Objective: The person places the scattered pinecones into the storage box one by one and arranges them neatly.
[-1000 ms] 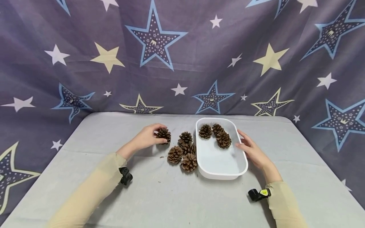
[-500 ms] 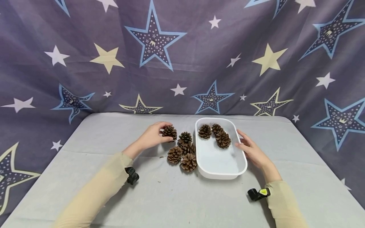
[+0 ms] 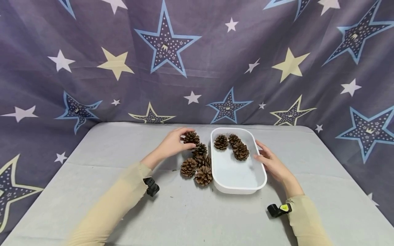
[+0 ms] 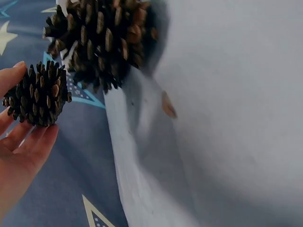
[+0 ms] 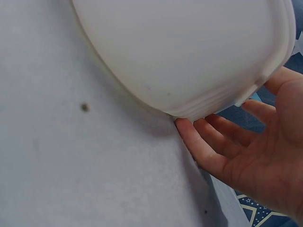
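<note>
My left hand (image 3: 170,145) holds a brown pine cone (image 3: 191,137) between thumb and fingers, just behind the loose ones. In the left wrist view the held pine cone (image 4: 39,94) sits at the fingertips, beside a closer pine cone. Several more pine cones (image 3: 188,167) lie clustered on the cloth, against the left side of a white plastic tub (image 3: 237,190). Three pine cones (image 3: 240,151) are inside the tub, toward its back. On the tub's right side, my right hand (image 3: 274,165) grips the wall, thumb over the rim; its fingers (image 5: 199,146) touch the outside in the right wrist view.
A pale grey cloth (image 3: 191,218) covers the table, with small crumbs scattered on it. A dark curtain (image 3: 197,61) patterned with stars hangs behind the back edge and around the sides. Each wrist wears a small black camera (image 3: 151,187).
My left hand has carried its pine cone rightward and a little back, from left of the cluster to its rear edge. My right hand and the tub have stayed in place.
</note>
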The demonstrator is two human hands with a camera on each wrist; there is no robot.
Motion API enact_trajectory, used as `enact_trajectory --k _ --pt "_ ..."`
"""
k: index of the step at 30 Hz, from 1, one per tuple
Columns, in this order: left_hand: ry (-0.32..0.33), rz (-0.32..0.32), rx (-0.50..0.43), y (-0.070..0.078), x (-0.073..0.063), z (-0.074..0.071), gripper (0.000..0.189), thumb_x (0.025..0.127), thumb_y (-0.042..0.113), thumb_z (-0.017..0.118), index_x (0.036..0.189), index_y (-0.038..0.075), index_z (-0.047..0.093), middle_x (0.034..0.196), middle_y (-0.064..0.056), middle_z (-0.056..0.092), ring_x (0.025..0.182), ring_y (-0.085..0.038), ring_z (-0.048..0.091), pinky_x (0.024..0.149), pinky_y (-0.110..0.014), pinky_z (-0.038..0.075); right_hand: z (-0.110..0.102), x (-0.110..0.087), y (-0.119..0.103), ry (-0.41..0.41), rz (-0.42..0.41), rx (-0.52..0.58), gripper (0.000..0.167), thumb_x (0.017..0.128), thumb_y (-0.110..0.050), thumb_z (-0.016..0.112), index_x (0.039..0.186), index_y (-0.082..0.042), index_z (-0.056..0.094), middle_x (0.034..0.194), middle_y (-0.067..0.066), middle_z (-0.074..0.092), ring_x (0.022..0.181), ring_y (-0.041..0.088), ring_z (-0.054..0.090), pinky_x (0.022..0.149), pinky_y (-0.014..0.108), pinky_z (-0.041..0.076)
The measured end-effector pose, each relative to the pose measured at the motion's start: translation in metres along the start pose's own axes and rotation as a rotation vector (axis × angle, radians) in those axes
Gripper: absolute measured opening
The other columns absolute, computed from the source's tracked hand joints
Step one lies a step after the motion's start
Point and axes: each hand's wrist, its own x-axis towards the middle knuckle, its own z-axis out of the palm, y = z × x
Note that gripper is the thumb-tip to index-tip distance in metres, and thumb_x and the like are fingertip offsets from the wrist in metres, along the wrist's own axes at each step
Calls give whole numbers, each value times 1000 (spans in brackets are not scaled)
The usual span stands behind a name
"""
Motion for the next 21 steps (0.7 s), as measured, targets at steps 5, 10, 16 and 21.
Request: enact_trajectory --k 5,10,16,21 --pt "-2 -4 -4 10 6 3 61 76 36 71 129 15 49 131 -7 50 119 -27 46 101 -48 36 0 0 0 -2 -7 4 68 93 -18 50 147 -14 10 137 31 29 106 32 52 80 40 52" --pt "3 8 -4 17 10 5 61 76 37 71 128 15 50 130 -6 51 118 -26 47 100 -45 37 0 0 0 4 -3 1 67 93 -18 50 147 -15 11 136 31 30 105 30 53 80 40 52" --pt "-4 33 -39 23 17 9 59 77 36 70 128 16 50 127 -5 52 113 -23 50 97 -39 42 0 -1 0 4 -6 -3 67 93 -18 50 147 -15 11 136 31 30 105 29 53 80 40 52" --pt "-30 67 -65 32 22 16 57 78 35 69 129 18 50 125 -4 53 112 -21 50 94 -38 44 0 -1 0 -2 -8 -6 67 93 -18 49 147 -15 10 136 31 29 105 30 53 80 40 52"
